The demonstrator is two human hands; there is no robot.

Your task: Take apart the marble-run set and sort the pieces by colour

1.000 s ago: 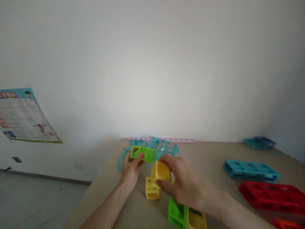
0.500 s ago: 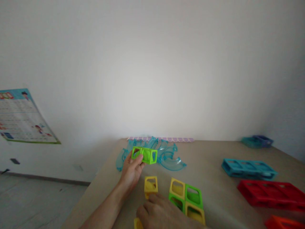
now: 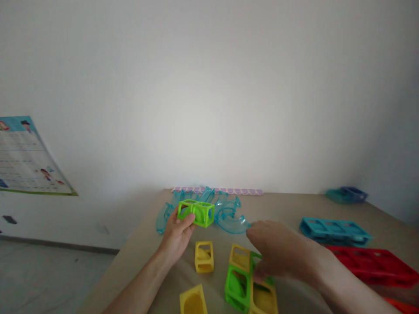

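My left hand is closed around a light green block of two joined hollow cubes, held up above the table, thumb on its near side. My right hand is slightly blurred over the block of joined yellow and green cubes. Its thumb and fingers are apart around the far right green cube, mostly hidden by the hand; I cannot tell if they touch it. Between my hands stands a single yellow cube. Nearer to me lies another yellow cube, cut off by the frame's bottom edge.
Clear blue curved track pieces lie behind the green block. A purple patterned strip runs along the wall. To the right are a blue block row, a red block row and, farther back, a dark purple piece.
My right hand has moved from beside the yellow cubes rightward to the yellow and green block, uncovering the near yellow cube. My left hand still holds the green block, now turned slightly.
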